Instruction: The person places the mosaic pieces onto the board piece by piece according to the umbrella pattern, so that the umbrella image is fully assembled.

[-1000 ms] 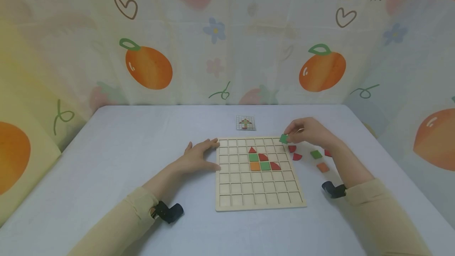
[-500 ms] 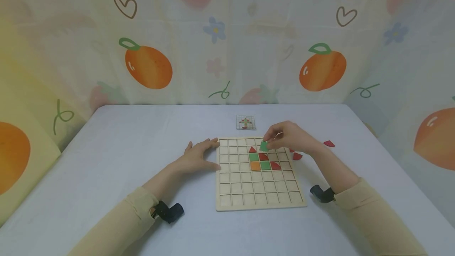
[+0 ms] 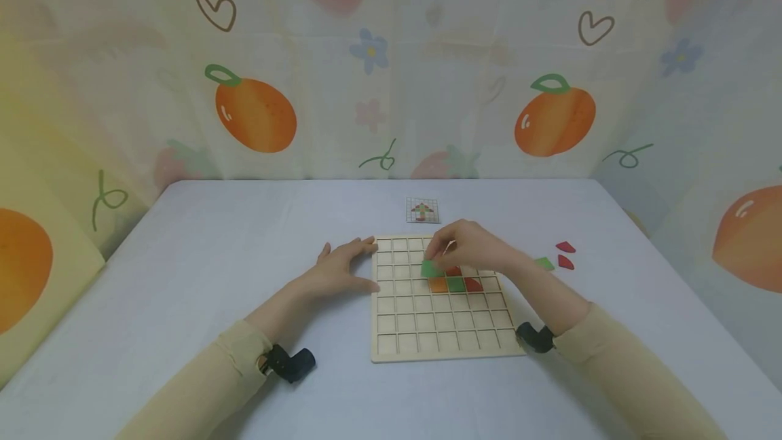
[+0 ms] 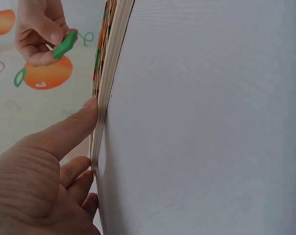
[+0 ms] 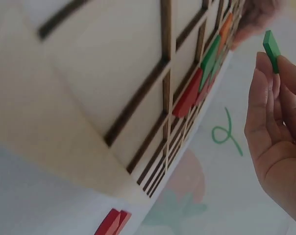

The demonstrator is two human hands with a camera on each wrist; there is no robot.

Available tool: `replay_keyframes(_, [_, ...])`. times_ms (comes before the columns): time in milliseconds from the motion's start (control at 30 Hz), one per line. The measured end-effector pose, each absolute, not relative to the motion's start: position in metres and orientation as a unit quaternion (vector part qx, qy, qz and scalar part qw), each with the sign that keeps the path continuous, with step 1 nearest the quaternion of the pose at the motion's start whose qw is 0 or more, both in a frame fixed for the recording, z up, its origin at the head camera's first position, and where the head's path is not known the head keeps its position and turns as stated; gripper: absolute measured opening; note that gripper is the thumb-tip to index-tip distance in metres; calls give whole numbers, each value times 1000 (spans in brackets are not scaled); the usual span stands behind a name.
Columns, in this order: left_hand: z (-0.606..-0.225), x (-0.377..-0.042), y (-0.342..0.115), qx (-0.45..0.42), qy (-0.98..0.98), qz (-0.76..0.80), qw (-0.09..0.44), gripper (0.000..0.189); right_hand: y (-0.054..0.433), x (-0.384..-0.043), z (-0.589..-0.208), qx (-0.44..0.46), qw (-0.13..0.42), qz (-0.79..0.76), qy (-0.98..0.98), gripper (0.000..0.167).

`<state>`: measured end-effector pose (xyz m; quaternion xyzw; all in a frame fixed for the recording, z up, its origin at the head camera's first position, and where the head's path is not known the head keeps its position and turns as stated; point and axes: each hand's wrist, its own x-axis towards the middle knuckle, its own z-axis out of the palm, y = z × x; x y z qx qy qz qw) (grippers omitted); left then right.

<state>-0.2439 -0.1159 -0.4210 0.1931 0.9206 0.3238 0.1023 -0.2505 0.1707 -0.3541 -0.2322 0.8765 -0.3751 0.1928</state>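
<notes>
My right hand (image 3: 469, 244) pinches a green square tile (image 3: 431, 269) between thumb and fingers, above the upper middle of a wooden grid board (image 3: 427, 341). In the right wrist view the tile (image 5: 271, 50) stands apart from the board, tilted on edge. Below it on the board lie an orange square (image 3: 438, 285), a green square (image 3: 456, 284) and a red quarter-circle piece (image 3: 474, 285). Another red piece (image 3: 453, 271) shows partly beside the fingers. My left hand (image 3: 342, 267) touches the board's left edge with thumb and fingertips, its fingers spread.
Behind the board lies a small card (image 3: 422, 210) printed with a coloured pattern on a grid. Two loose red pieces (image 3: 565, 262) and a green tile (image 3: 545, 263) lie right of the board, the green one partly behind the right forearm. A patterned cloth (image 3: 391, 87) hangs behind the table.
My right hand has carried the green tile left, from the board's upper right corner to above its upper middle, covering the red triangle. My left hand has stayed in place.
</notes>
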Motion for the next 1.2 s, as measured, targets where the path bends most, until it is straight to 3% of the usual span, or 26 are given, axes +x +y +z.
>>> replay_keyframes(1200, [-419, -242, -114, 190, 921, 323, 102, 80, 149, -251, -371, -238, 208, -277, 907, 10])
